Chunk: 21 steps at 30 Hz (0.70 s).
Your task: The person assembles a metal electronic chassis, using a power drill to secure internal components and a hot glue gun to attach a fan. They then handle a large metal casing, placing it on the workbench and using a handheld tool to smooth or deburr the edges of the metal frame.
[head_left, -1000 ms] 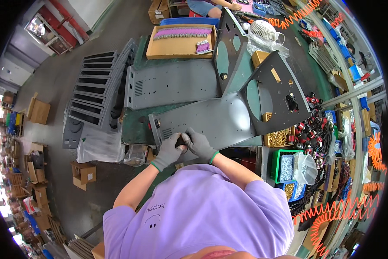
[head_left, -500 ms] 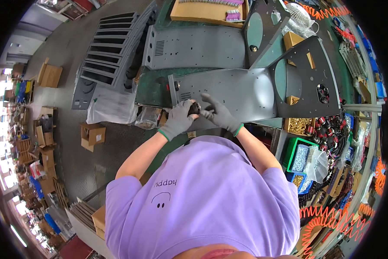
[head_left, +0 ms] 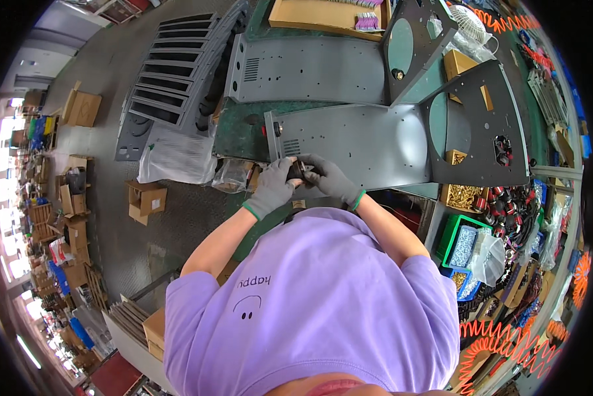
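Observation:
Both hands wear grey gloves with green cuffs and meet over the near left corner of a grey sheet-metal panel (head_left: pixel 349 142). My left hand (head_left: pixel 272 187) is closed around a small black rounded part (head_left: pixel 297 170), whose kind I cannot make out. The fingers of my right hand (head_left: pixel 334 179) are bent in against the same part from the right. Gloves cover much of it. On the panel's left flange sits a small black fitting (head_left: pixel 278 129). An upright dark plate (head_left: pixel 478 129) with a large round opening joins the panel's right end.
A second similar panel (head_left: pixel 316 69) lies behind on the green bench. Slotted grey panels (head_left: pixel 171 72) stand to the left beside a plastic-wrapped bundle (head_left: pixel 176 158). At right are a box of brass-coloured screws (head_left: pixel 463 196), a green bin (head_left: pixel 449 239) and coiled orange hoses (head_left: pixel 501 333).
My right hand has come in from slightly above, its raised fingers now curled onto the black part. My left hand keeps its hold. The whole view has shifted slightly.

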{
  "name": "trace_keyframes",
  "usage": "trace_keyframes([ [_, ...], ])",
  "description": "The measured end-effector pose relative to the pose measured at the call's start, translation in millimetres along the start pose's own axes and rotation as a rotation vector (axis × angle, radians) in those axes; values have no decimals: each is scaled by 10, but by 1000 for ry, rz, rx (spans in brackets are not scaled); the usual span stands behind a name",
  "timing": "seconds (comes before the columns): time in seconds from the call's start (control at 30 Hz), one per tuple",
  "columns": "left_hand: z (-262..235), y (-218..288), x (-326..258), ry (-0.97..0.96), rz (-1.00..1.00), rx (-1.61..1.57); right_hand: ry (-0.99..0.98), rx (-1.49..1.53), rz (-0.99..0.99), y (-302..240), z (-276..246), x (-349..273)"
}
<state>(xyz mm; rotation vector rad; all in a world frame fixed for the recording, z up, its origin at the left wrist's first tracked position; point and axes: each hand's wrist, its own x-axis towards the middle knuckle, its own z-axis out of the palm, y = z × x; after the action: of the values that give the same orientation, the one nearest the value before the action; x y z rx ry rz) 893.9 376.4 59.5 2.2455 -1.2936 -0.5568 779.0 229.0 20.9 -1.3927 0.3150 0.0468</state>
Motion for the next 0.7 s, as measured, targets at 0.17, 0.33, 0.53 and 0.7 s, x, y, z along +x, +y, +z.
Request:
trace_keyframes([
  [0.17,8,14,-16,2,6,23,8,115,266,-276,49,9],
  [0.33,27,-45,-38,-11,-15,-5,75,-175,-38,49,65,67],
  [0.53,-12,-28,-75,17,10,25,14,116,497,-384,88,31],
  [0.7,39,-161,-118,-2,-40,-9,35,45,132,88,151,78],
])
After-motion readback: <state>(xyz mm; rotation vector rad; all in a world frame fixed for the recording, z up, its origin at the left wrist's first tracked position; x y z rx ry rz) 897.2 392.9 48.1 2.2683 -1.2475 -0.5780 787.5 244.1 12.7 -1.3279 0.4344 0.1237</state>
